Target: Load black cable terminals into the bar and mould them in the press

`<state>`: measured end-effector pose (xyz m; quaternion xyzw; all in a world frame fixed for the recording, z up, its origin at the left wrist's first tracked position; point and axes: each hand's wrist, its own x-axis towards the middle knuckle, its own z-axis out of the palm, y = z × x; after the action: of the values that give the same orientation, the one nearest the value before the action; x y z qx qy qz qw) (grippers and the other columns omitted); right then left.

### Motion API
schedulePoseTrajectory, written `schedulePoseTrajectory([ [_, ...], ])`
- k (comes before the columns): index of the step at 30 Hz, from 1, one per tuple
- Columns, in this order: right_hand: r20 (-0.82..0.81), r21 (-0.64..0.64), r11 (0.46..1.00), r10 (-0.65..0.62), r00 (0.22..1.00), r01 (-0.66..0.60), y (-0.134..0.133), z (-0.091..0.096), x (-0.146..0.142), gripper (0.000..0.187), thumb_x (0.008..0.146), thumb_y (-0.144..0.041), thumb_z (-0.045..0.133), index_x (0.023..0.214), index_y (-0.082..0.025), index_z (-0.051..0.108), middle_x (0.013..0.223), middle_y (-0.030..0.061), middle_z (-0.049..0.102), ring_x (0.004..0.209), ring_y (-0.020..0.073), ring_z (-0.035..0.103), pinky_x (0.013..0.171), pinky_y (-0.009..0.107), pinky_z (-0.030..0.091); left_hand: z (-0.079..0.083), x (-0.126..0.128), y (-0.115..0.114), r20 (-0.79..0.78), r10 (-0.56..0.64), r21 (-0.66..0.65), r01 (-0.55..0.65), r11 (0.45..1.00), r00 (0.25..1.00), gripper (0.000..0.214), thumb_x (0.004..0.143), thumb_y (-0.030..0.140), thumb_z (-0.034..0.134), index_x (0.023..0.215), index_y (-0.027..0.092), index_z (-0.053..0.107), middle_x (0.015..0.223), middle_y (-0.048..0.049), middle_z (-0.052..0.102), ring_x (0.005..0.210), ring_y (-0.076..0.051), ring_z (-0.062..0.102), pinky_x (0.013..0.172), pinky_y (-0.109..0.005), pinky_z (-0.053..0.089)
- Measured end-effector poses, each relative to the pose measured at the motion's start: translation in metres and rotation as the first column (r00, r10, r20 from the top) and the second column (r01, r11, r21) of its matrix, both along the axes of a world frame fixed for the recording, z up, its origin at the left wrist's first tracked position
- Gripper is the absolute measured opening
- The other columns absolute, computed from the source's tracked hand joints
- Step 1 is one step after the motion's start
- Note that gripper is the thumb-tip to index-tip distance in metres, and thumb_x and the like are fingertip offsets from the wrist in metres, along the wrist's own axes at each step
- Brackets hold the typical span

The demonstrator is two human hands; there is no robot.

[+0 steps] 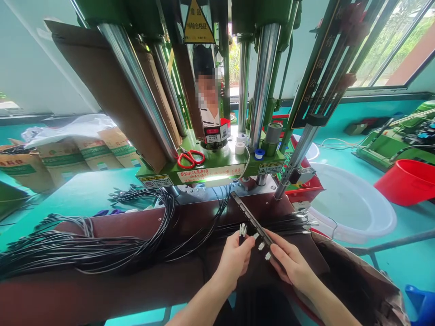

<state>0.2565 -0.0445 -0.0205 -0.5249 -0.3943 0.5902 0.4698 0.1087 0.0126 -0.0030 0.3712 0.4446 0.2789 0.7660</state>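
Observation:
In my left hand [234,257] a few black cables are pinched, their silvery connector ends [243,229] sticking up past the fingers. My right hand [292,260] grips the near end of a long, narrow metal bar [249,215] with slots along it. Several pale connectors [261,246] poke out from the bar's left side near my fingers. The bar slants away toward the machine, its far end near the press opening. My left fingertips are close to the bar; whether they touch it I cannot tell.
A green press [217,158] with steel columns stands ahead, red-handled scissors [190,159] on its ledge. Bundled black cables [84,246] lie across the brown bench [136,290] at left. To the right are a translucent tub [350,203] and a red bucket [408,181]. A person shows behind the press.

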Motion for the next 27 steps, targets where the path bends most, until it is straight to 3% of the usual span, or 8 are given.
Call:
schedulePoseTrajectory([
  [7, 0.099, 0.038, 0.997, 0.063, 0.993, -0.067, 0.002, -0.007, 0.0, 0.064, 0.082, -0.054, 0.049, 0.133, -0.018, 0.038, 0.048, -0.0071, 0.034, 0.037, 0.0059, 0.028, 0.031, 0.016, 0.019, 0.006, 0.001, 0.003, -0.063, 0.037, 0.062, -0.033, 0.998, 0.997, 0.039, 0.065, 0.048, 0.064, 0.066, 0.021, 0.036, 0.034, 0.0146, 0.024, 0.027, 0.0, 0.014, 0.028, -0.014, 0.009],
  [15, 0.065, 0.035, 0.999, -0.022, 0.998, 0.02, -0.001, 0.007, -0.007, 0.061, 0.081, -0.052, 0.051, 0.129, -0.015, 0.043, 0.05, -0.0077, 0.034, 0.037, 0.0033, 0.022, 0.03, 0.015, 0.015, -0.003, 0.001, 0.003, -0.043, 0.024, 0.107, -0.02, 0.994, 0.999, 0.034, 0.068, 0.047, 0.061, 0.066, 0.02, 0.04, 0.034, 0.0132, 0.025, 0.029, -0.002, 0.018, 0.03, -0.017, 0.013],
  [17, 0.045, 0.022, 0.999, -0.041, 0.998, 0.04, -0.002, 0.007, -0.006, 0.063, 0.081, -0.053, 0.051, 0.129, -0.014, 0.043, 0.046, -0.0091, 0.03, 0.036, 0.0037, 0.021, 0.031, 0.015, 0.015, 0.0, -0.006, 0.005, -0.047, 0.092, 0.225, -0.079, 0.971, 0.995, 0.031, 0.071, 0.045, 0.061, 0.065, 0.017, 0.047, 0.043, 0.0078, 0.04, 0.037, -0.004, 0.033, 0.036, -0.017, 0.025],
  [19, 0.033, 0.007, 0.998, -0.06, 0.998, 0.06, -0.003, 0.005, -0.003, 0.064, 0.08, -0.054, 0.051, 0.129, -0.013, 0.042, 0.044, -0.0096, 0.028, 0.035, 0.0039, 0.021, 0.031, 0.015, 0.015, 0.007, -0.017, 0.006, -0.01, 0.239, 0.305, -0.225, 0.925, 0.971, 0.032, 0.072, 0.046, 0.06, 0.069, 0.015, 0.054, 0.055, 0.0034, 0.05, 0.049, -0.006, 0.044, 0.045, -0.017, 0.034],
  [22, 0.016, -0.022, 0.997, -0.07, 0.997, 0.071, -0.003, 0.003, 0.0, 0.066, 0.079, -0.056, 0.051, 0.13, -0.015, 0.042, 0.045, -0.0085, 0.032, 0.033, 0.0034, 0.022, 0.032, 0.015, 0.014, 0.016, -0.033, 0.007, 0.115, 0.399, 0.182, -0.415, 0.892, 0.909, 0.037, 0.073, 0.053, 0.056, 0.084, 0.018, 0.052, 0.047, 0.0092, 0.037, 0.038, -0.004, 0.033, 0.037, -0.016, 0.027],
  [24, 0.004, -0.028, 0.998, -0.047, 0.999, 0.047, -0.002, 0.002, 0.001, 0.067, 0.079, -0.057, 0.051, 0.13, -0.015, 0.041, 0.045, -0.0082, 0.033, 0.032, 0.003, 0.022, 0.031, 0.015, 0.013, 0.016, -0.035, 0.005, 0.167, 0.418, 0.086, -0.436, 0.896, 0.893, 0.037, 0.074, 0.057, 0.052, 0.084, 0.022, 0.046, 0.042, 0.0125, 0.027, 0.031, -0.003, 0.019, 0.031, -0.015, 0.015],
  [27, 0.006, -0.018, 1.0, -0.009, 1.0, 0.009, 0.0, 0.0, 0.003, 0.066, 0.08, -0.055, 0.05, 0.131, -0.014, 0.041, 0.045, -0.0086, 0.032, 0.033, 0.0033, 0.022, 0.03, 0.015, 0.014, 0.006, -0.026, 0.003, 0.168, 0.368, 0.017, -0.376, 0.926, 0.914, 0.041, 0.071, 0.058, 0.055, 0.07, 0.023, 0.033, 0.038, 0.0133, 0.028, 0.027, -0.002, 0.016, 0.028, -0.014, 0.009],
])
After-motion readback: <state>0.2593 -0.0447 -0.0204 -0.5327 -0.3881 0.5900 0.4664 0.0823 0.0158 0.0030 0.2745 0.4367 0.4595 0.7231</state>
